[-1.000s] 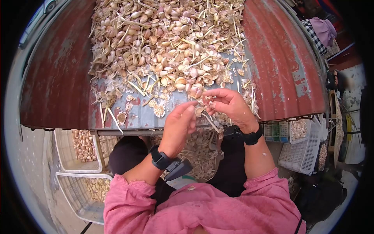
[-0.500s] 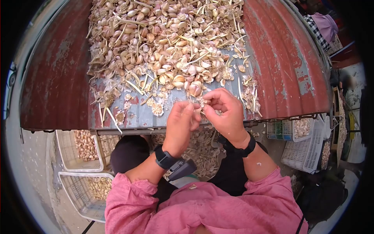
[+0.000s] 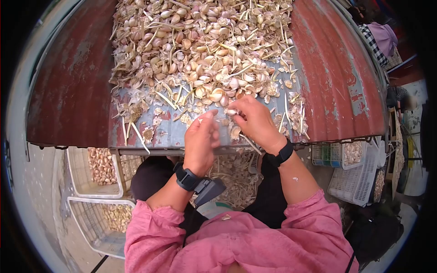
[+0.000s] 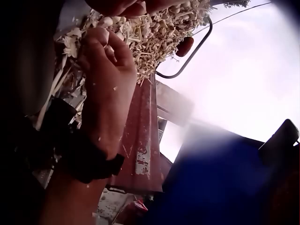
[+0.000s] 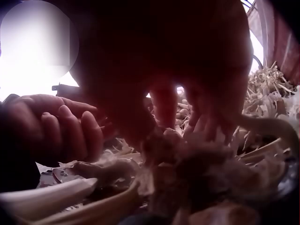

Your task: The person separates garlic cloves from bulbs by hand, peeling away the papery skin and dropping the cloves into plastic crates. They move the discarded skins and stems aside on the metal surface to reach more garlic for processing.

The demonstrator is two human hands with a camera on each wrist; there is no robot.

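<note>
My right hand (image 3: 257,123) pinches a whitish piece of garlic (image 3: 232,112) at the near edge of the garlic heap, its fingers covering much of it. In the left wrist view the same right hand (image 4: 110,70) bends its fingertips down beside loose cloves. Left of it, my left hand (image 3: 200,141) is apart, with curled fingers and a small pale bit of garlic (image 3: 200,120) at its thumb and forefinger. The right wrist view has the left hand (image 5: 61,124) low over dry stalks (image 5: 56,194). A heap of garlic cloves (image 3: 200,50) and husks spreads beyond both hands.
The heap lies on a corrugated metal surface (image 3: 68,86) with peeling red paint. Below its near edge, at left, stand two plastic crates (image 3: 95,193) with cloves. More white crates (image 3: 350,184) are at right. Husks (image 3: 234,177) lie on the ground between the knees.
The hands, earlier together over a small piece of garlic, have parted. The right one has moved forward to where a pinkish bulb lay; the left one has drawn slightly left.
</note>
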